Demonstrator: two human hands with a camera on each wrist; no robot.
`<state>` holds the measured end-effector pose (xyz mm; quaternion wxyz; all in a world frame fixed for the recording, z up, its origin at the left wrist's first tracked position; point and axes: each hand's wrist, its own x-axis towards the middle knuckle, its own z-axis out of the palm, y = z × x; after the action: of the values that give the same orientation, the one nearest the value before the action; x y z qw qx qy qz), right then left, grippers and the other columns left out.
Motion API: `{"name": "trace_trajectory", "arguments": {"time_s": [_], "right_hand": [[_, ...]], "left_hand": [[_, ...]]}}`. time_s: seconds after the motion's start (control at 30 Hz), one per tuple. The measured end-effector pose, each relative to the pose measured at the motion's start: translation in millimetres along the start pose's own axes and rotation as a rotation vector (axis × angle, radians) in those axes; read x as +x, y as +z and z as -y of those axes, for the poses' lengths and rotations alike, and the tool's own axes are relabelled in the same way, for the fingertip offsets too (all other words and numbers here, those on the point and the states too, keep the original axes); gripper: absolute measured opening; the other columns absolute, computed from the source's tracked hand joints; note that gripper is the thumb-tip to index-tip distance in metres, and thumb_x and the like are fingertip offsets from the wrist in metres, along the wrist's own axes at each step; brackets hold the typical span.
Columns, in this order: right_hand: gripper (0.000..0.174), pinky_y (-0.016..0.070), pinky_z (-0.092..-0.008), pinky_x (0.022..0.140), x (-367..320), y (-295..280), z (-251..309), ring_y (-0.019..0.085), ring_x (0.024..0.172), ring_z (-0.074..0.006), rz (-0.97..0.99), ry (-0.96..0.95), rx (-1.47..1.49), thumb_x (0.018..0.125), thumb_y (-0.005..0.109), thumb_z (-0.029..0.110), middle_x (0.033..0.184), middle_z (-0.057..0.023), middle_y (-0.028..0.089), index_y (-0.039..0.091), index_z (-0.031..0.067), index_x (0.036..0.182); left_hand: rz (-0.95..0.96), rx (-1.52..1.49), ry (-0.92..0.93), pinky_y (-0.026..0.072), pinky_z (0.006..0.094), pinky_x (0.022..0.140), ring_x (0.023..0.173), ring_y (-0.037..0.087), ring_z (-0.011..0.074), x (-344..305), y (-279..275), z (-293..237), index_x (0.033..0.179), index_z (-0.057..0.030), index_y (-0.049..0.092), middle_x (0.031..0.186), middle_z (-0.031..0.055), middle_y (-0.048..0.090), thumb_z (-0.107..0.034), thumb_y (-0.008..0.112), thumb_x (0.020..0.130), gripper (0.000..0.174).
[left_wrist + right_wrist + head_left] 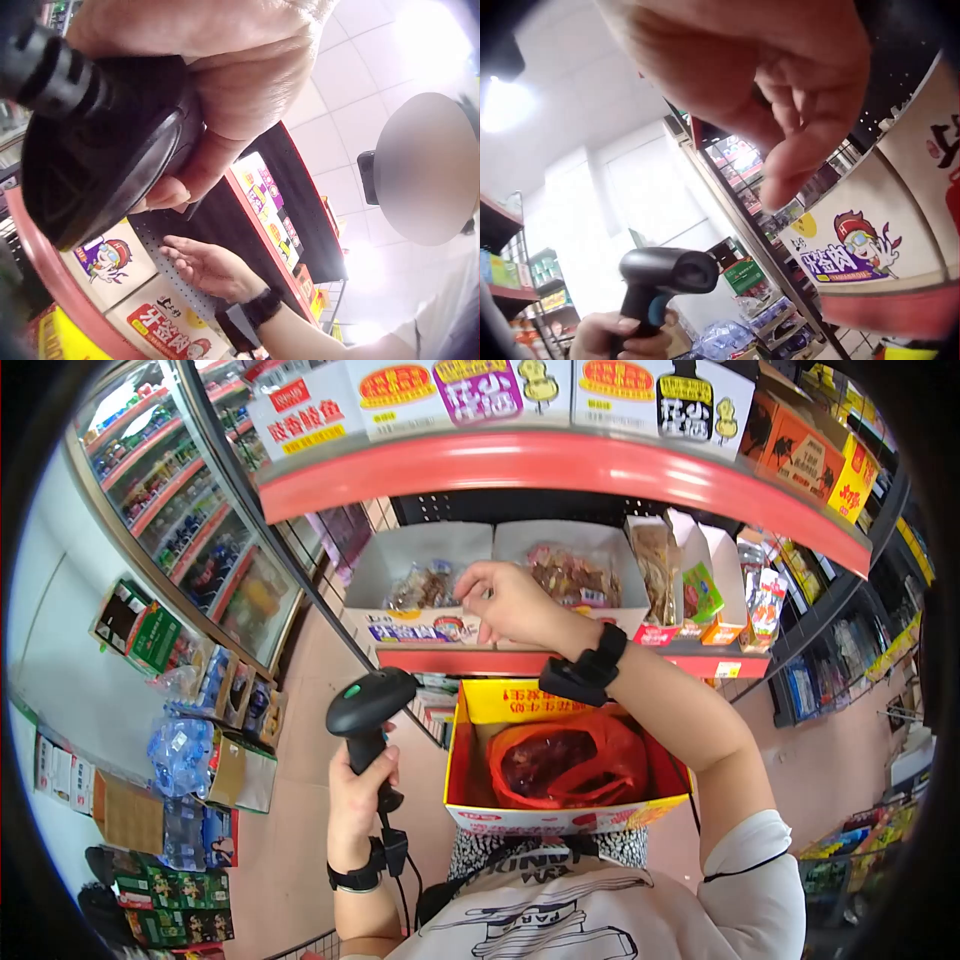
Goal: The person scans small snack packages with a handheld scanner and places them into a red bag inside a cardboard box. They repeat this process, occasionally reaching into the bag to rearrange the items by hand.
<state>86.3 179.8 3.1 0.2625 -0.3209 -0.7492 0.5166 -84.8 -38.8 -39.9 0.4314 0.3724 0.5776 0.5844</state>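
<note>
In the head view the left hand (360, 797) grips a black handheld scanner (371, 702) by its handle, left of a yellow and red carton. The right hand (506, 603) is raised over the front of a white box (415, 628) on the shelf, holding nothing, its fingers loosely bent. Small clear-wrapped packets (424, 588) lie in that box, and more packets (575, 575) are in the white box beside it. The right wrist view shows the right hand (780, 97) above the box's printed front (847, 251), with the scanner (667, 271) beyond.
Below the shelf, the open carton (570, 818) holds a red plastic bag (620, 755). A red-edged upper shelf (560, 465) carries more boxes. Glass-fronted shelving (180, 490) stands at left, with wrapped bottles (182, 755) and cartons on the floor.
</note>
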Motion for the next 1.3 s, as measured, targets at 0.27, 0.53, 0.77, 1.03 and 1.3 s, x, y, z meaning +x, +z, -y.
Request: {"name": "trace_trajectory", "arguments": {"time_s": [0.27, 0.53, 0.77, 1.03, 1.3], "right_hand": [[0.014, 0.049, -0.0284, 0.05, -85.8, 17.0, -80.9, 0.061, 0.057, -0.0181, 0.933, 0.211, -0.354, 0.076, 0.051, 0.009, 0.074, -0.0123, 0.063, 0.062, -0.0002, 0.073], [0.018, 0.0512, -0.0409, 0.064, -132.9, 86.3, -231.0, 0.064, 0.078, -0.0296, 0.4, -0.033, -1.028, 0.079, 0.052, 0.013, 0.079, -0.0161, 0.064, 0.066, 0.0022, 0.082], [0.014, 0.0512, -0.0405, 0.059, -128.5, 66.2, -189.3, 0.064, 0.069, -0.0316, 0.486, -0.222, -1.064, 0.074, 0.055, 0.012, 0.072, -0.0154, 0.064, 0.065, 0.0025, 0.077], [0.018, 0.0468, -0.0445, 0.067, -149.0, 3.2, -65.9, 0.06, 0.076, -0.0364, 0.385, 0.008, -0.86, 0.081, 0.056, 0.02, 0.078, -0.0196, 0.061, 0.057, 0.0022, 0.085], [0.016, 0.0356, -0.0208, 0.037, -146.7, -64.3, -31.8, 0.053, 0.045, -0.0067, 0.083, 0.309, -0.11, 0.085, 0.061, 0.012, 0.064, -0.0029, 0.058, 0.051, 0.0014, 0.079]], "left_hand": [[0.023, -0.006, -0.027, 0.0382, 0.0208, 0.053, 0.056, 0.047, 0.0076, 3.6, 2.8, 8.3, 0.104, 0.0004, 0.055, 0.066, 0.0002, 0.051, -0.006, 0.06, 0.082, 0.024], [0.057, 0.008, -0.049, 0.0393, 0.0215, 0.054, 0.057, 0.048, 0.0081, 3.0, 16.2, 5.8, 0.105, 0.0015, 0.055, 0.068, 0.0013, 0.052, -0.004, 0.06, 0.082, 0.024], [0.069, 0.012, -0.058, 0.0387, 0.0215, 0.053, 0.057, 0.048, 0.0083, 3.6, 20.9, 3.4, 0.105, 0.0017, 0.055, 0.067, 0.0014, 0.052, -0.005, 0.06, 0.081, 0.025], [0.075, 0.007, -0.035, 0.0381, 0.0213, 0.052, 0.056, 0.048, 0.0083, 5.4, 20.3, 7.6, 0.103, 0.0006, 0.055, 0.066, 0.001, 0.052, -0.005, 0.06, 0.081, 0.024], [0.106, -0.008, -0.022, 0.0385, 0.0212, 0.052, 0.055, 0.049, 0.0081, 6.7, 28.6, 5.4, 0.102, -0.0006, 0.056, 0.066, 0.0007, 0.053, -0.005, 0.062, 0.08, 0.024]]}}
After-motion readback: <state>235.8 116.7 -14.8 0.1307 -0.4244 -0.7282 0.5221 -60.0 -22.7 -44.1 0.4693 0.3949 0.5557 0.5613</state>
